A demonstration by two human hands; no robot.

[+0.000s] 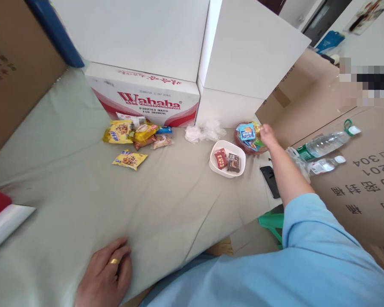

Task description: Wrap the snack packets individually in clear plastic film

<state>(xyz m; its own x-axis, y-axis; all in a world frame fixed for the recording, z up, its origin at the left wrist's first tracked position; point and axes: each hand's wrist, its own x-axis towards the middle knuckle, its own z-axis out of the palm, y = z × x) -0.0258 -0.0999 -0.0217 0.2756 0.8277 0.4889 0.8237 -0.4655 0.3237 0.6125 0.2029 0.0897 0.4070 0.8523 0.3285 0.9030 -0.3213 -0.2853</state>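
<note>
Fingers of the right hand (267, 137) are bent at the 3 o'clock rim of a round, reddish-brown basket (238, 144); spread and grip cannot be determined. Fingers of the left hand (105, 270) are loosely bent, unclenched, with nothing visible in hold; a smooth gold-coloured ring (114, 261) is fitted. Palm is down on creased, matte grey-green cloth (166, 200).

Reference: white rounded tub (222, 172), smooth-walled; 12 o'clock is the far side. Left hand: between 7 and 8. Basket: 2 o'clock, containing glossy packets, including a flat blue one (247, 131). Tub contents: red packet (221, 158) and brown cocoa packet (234, 163). Black flat phone (270, 182): 4 o'clock. Crumpled translucent film (208, 131): between 10 and 11. Yellow crinkled packet (129, 160): 9 o'clock. Printed carton (147, 111), rectangular: 10 o'clock.
</note>
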